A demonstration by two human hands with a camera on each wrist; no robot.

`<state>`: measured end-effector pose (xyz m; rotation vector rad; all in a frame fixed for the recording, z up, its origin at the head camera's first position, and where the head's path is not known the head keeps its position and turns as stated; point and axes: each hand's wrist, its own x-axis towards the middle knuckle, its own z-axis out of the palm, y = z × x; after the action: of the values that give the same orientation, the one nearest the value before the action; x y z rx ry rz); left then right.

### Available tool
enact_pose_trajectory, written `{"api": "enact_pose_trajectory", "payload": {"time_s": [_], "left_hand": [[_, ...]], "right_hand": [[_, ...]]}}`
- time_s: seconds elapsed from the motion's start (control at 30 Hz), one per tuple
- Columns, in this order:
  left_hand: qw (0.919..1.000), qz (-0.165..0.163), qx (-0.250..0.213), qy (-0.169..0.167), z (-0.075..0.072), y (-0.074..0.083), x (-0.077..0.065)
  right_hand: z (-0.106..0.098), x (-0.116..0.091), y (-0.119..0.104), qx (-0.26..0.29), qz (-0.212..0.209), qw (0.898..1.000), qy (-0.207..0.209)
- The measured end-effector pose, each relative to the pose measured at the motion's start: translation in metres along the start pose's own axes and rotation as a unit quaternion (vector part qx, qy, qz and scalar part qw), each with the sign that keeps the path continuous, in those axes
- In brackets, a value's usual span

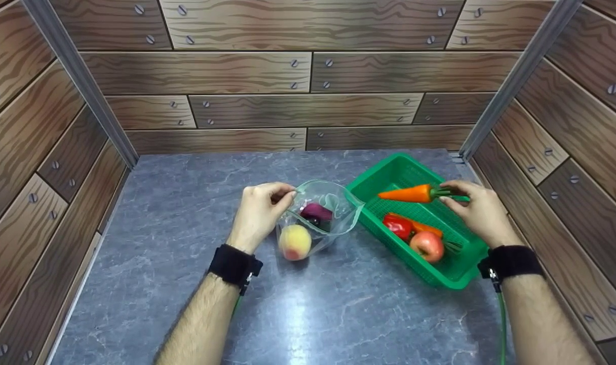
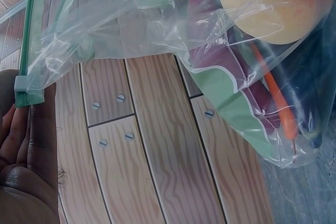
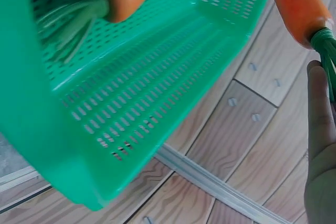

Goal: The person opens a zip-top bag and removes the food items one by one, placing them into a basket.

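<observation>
My left hand (image 1: 265, 210) pinches the rim of a clear zip bag (image 1: 346, 218) at its slider end, and the bag's mouth stands open. A peach (image 1: 295, 242) lies inside, with a purple item (image 1: 316, 211) and something dark behind it. In the left wrist view an orange tapered piece (image 2: 278, 98) also shows through the plastic. My right hand (image 1: 477, 208) pinches a carrot (image 1: 407, 194) by its green stems, level above the green basket (image 1: 379, 235), its tip toward the bag. An apple (image 1: 427, 247), a red pepper (image 1: 398, 226) and another carrot (image 1: 429, 229) lie in the basket.
The grey marbled tabletop (image 1: 151, 253) carries bag and basket. Wood-patterned walls (image 1: 308, 76) enclose it at the back and both sides, with metal posts (image 1: 521, 76) in the corners. The basket's right end sits close to the right wall.
</observation>
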<state>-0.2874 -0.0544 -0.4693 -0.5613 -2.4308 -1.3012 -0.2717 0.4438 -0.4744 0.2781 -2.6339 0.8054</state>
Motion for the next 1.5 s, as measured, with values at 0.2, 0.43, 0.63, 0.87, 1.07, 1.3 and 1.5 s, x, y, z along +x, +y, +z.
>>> {"api": "enact_pose_trajectory", "payload": {"time_s": [0.2,0.43,0.63,0.87,1.07,1.3,1.5], "left_hand": [[1.0000,0.000,0.000,0.000,0.001,0.001,0.000],[1.0000,0.008,-0.001,0.001,0.002,0.000,-0.001],[1.0000,0.006,-0.002,0.001,0.002,0.000,-0.002],[1.0000,0.008,0.004,0.001,0.002,0.000,-0.002],[1.0000,0.006,0.002,0.004,0.002,0.000,-0.001],[1.0000,0.005,0.001,0.001,0.002,0.001,-0.001],[1.0000,0.000,-0.001,-0.001,0.001,0.001,-0.002]], "right_hand": [[0.006,-0.002,0.011,-0.023,0.011,0.999,-0.036],[0.013,-0.002,0.021,-0.031,0.038,0.996,-0.076],[0.014,0.000,0.024,-0.028,0.075,0.990,-0.118],[0.012,0.000,0.031,-0.037,0.090,0.981,-0.168],[0.010,-0.003,0.036,-0.053,0.088,0.975,-0.195],[0.008,-0.006,0.041,-0.060,0.075,0.975,-0.202],[0.005,-0.005,0.035,-0.060,0.095,0.970,-0.216]]}}
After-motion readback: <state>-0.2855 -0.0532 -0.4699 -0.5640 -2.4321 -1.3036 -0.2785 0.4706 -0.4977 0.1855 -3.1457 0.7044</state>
